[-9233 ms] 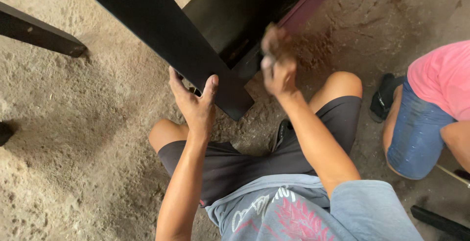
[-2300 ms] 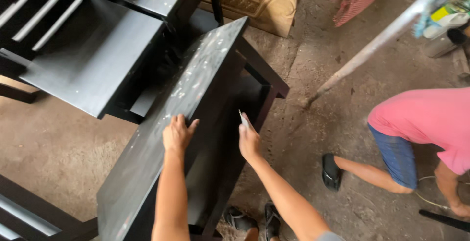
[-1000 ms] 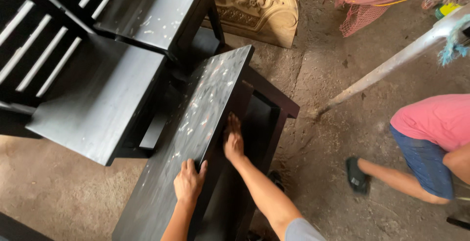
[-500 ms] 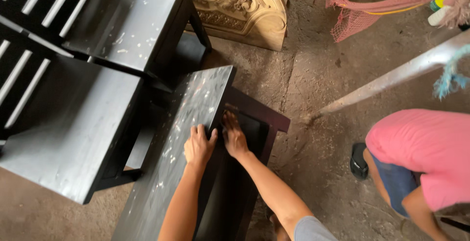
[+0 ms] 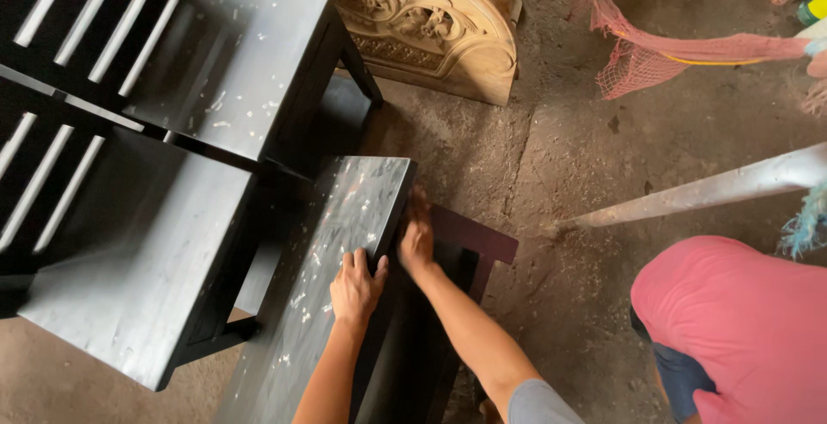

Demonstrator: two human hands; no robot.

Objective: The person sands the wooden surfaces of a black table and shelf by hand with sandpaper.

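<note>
A long black painted panel [image 5: 332,260], dusty and flecked with white, lies along the top of a black furniture piece below me. My left hand [image 5: 356,286] rests flat on the panel's right edge with its fingers curled over it. Just beyond, my right hand [image 5: 417,236] presses against the panel's side near its far corner, beside a dark reddish frame rail [image 5: 475,236]. Whether the right hand clasps anything I cannot tell.
Two black chairs with slatted backs [image 5: 164,183] stand at the left. A carved unpainted wooden piece [image 5: 431,23] sits at the back. A person in a pink shirt [image 5: 732,321] crouches at the right, near a pale pole [image 5: 715,187] and pink netting [image 5: 672,53].
The view has moved along the panel toward its far end. My hands have slid up to its far corner and drawn close together. The person in pink has come nearer at the right.
</note>
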